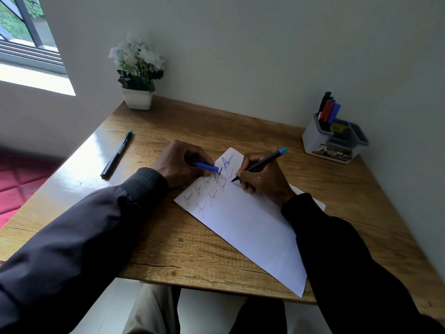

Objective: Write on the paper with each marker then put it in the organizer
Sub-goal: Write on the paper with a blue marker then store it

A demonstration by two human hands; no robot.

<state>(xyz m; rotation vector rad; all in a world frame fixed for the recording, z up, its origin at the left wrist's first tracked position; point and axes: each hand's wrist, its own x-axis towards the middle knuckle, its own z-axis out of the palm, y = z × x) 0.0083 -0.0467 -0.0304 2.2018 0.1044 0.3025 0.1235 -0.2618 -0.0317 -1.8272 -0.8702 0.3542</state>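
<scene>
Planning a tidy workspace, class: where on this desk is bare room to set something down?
Bare: desk between plant and organizer; also between pen and left hand. Crowded: paper's top, with the right hand, its marker and the left's cap.

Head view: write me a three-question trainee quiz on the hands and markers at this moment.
1. True or false: the right hand holds a marker with its tip on the paper.
2. What does the left hand pinch? A: blue cap. B: eraser. C: ruler.
3. Fill in: the spare marker lies to the ___ of the paper.
Key: 1 true; 2 A; 3 left.
</scene>
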